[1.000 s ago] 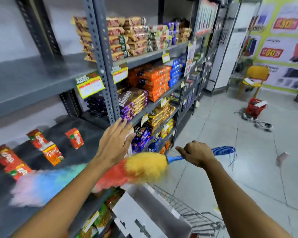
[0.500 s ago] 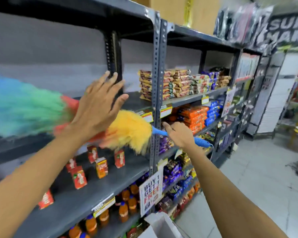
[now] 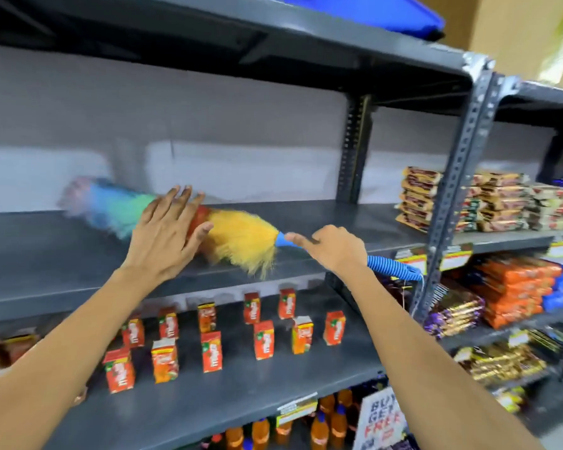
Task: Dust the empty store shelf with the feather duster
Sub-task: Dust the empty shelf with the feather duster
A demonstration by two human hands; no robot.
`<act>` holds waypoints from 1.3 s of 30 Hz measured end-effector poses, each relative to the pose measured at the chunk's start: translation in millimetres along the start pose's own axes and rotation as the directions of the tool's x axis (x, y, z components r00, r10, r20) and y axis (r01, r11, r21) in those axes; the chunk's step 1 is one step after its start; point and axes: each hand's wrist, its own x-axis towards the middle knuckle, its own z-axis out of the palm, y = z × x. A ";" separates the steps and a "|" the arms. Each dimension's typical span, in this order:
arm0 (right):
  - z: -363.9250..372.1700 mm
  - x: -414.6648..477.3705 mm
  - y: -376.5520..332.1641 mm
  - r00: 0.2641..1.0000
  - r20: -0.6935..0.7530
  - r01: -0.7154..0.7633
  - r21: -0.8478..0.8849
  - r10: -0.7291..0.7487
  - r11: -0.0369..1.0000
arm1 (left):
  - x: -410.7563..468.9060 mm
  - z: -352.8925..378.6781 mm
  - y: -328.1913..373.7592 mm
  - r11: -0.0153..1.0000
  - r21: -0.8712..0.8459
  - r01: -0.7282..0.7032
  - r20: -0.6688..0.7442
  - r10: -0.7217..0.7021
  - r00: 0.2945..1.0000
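1. Your feather duster (image 3: 241,237) lies along the empty shelf (image 3: 62,254), its yellow plumes nearest the handle, then a red band, then green and blue plumes that blur out toward 9 o'clock.
2. Your right hand (image 3: 333,248) grips the blue ribbed handle (image 3: 394,266); the fingers are curled round it, with the forefinger stretched along the shaft toward the blue collar at the base of the plumes. The handle's end pokes out of your fist toward 4 o'clock.
3. Your left hand (image 3: 165,235) is in front of the duster's middle, covering part of the red band. Its fingers are straight and slightly spread, the thumb out toward the yellow plumes. You cannot tell whether the palm touches the feathers or only hovers at them.
4. The empty shelf is a dark grey metal board with a pale wall behind it and another grey board overhead.
5. At 3 o'clock from the duster, past the perforated upright post (image 3: 452,190), stacked biscuit packs (image 3: 488,203) fill the next bay.
6. At 6 o'clock, on the shelf below, small orange juice cartons (image 3: 212,350) stand upright in loose rows, apart from one another.
7. Lower still, at 5 o'clock, orange bottles (image 3: 319,430) stand beside a blurred promotional sign (image 3: 381,423).
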 end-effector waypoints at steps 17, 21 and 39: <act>22.4 19.7 -10.0 0.999 0.027 0.021 -0.031 -0.020 0.999 | -9.8 39.2 -60.8 0.999 -0.037 -0.034 0.126 0.039 0.991; 15.0 15.4 -6.4 0.993 0.110 0.024 0.116 -0.037 0.993 | -11.2 41.7 -63.4 0.996 -0.067 -0.060 0.125 0.068 0.990; 10.1 14.4 -35.9 0.988 0.146 0.038 0.018 -0.041 0.999 | -13.2 47.2 -67.1 0.994 -0.102 -0.025 0.164 0.041 0.986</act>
